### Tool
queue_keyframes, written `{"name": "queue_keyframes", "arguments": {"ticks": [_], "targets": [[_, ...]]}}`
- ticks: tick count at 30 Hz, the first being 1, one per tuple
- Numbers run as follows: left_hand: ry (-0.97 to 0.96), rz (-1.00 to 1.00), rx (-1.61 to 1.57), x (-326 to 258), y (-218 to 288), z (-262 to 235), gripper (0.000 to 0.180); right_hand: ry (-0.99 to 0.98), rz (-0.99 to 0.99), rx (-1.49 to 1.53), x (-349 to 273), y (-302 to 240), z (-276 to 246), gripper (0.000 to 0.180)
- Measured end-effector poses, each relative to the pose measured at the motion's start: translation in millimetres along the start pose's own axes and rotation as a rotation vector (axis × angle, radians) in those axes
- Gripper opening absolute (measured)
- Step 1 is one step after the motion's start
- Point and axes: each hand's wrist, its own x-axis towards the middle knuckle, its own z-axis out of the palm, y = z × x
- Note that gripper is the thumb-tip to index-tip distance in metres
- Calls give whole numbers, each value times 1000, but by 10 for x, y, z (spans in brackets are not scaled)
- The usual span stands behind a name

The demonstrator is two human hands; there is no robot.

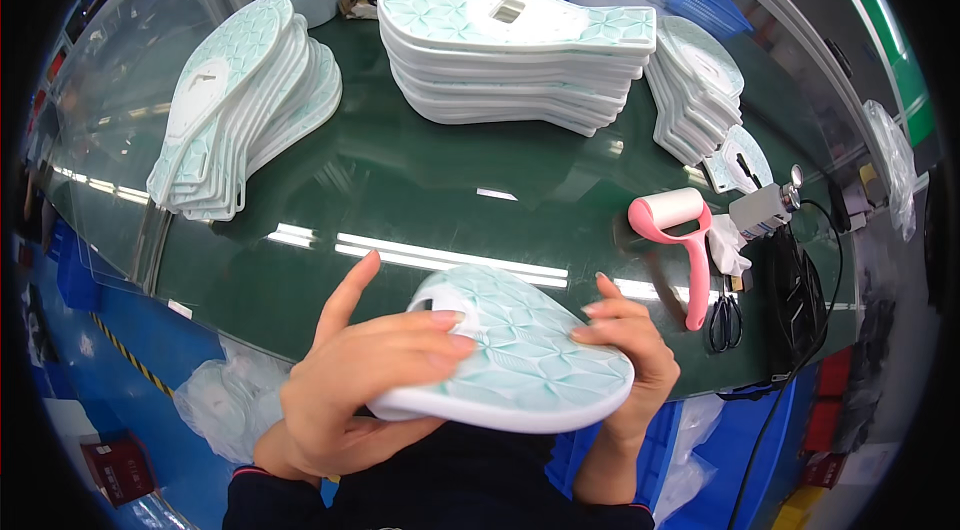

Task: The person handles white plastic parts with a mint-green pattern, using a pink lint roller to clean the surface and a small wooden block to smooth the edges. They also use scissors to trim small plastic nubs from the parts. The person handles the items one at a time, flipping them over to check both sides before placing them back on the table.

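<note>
Close in front of me, above the near part of the table, I hold a white paddle-shaped plastic panel (525, 350) with a pale green geometric pattern. My left hand (350, 375) grips its left side, fingers over the patterned face, thumb side underneath and index finger raised. On the right edge, my right hand (640, 355) is closed with fingertips on the face. The panel is tilted, its wide rounded end toward the lower right. A dark slot shows partly by my left fingers, which hide the narrow end. Both hands are slightly blurred.
Similar panels are stacked at the left (235, 110), back centre (510, 40) and back right (695, 85) of the green table (450, 190). At right lie a pink-handled lint roller (690, 250), scissors (726, 320), a bottle (762, 210) and a black pouch (795, 300).
</note>
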Motion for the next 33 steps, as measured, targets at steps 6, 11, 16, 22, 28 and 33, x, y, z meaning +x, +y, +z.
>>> {"name": "queue_keyframes", "arguments": {"ticks": [6,11,16,22,28,33], "targets": [[36,-113,-115,-94,37,88,72,-3,-166,95,70,-97,-26,40],[-2,186,550,137,111,159,70,-57,-171,-78,81,-236,38,35],[-148,6,328,146,77,162,46,-195,-335,-476,129,-493,72,29],[180,25,-61,54,-126,91,30,77,97,-159,-27,-139,-96,85],[327,-73,-486,-95,-187,191,23,-42,498,612,-172,-160,91,73],[282,-219,-480,-253,-161,129,25,70,297,641,-117,-195,47,67]]}}
